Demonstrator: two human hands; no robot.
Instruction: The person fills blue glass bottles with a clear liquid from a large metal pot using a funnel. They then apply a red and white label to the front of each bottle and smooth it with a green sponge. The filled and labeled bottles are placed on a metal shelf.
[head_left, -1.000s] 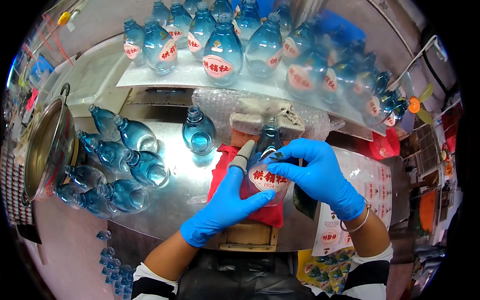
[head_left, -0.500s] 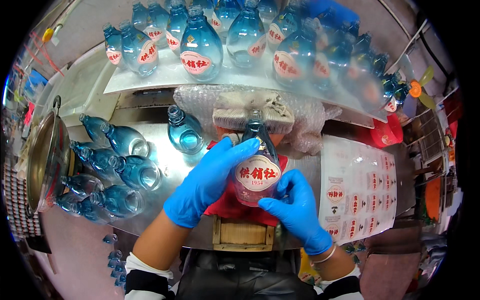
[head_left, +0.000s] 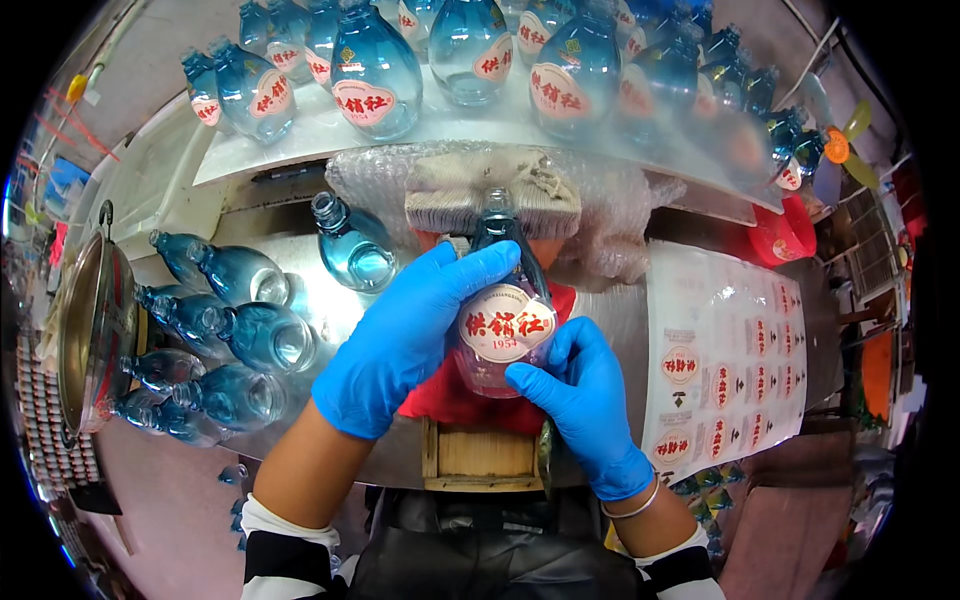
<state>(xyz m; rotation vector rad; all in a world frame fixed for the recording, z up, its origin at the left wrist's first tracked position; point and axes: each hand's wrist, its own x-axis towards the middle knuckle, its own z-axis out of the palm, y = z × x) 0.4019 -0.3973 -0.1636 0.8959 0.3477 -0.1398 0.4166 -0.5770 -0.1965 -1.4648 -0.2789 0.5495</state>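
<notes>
A blue glass bottle (head_left: 482, 374) with a pale oval label (head_left: 507, 322) printed in red lies before me, its neck pointing away, over a red cloth (head_left: 430, 396) on a wooden block (head_left: 485, 455). My left hand (head_left: 400, 330), in a blue glove, grips its shoulder from the left, thumb across the upper body. My right hand (head_left: 590, 420), gloved too, holds the lower right side near the base, thumb and curled fingers at the glass. The bottle's neck reaches a stack of thin white sheets or cloth (head_left: 440, 212); what it rests on is hidden.
Several unlabelled bottles (head_left: 268, 336) lie at the left beside a metal pan (head_left: 85, 330); one more bottle (head_left: 355, 250) is nearer the middle. Labelled bottles (head_left: 375, 80) stand on a raised white shelf (head_left: 330, 150) behind. A label sheet (head_left: 715, 300) lies right, near a red container (head_left: 782, 235).
The whole view has shifted a little, so the shelf sits higher in it. Both hands keep their hold on the bottle, which has hardly moved between them.
</notes>
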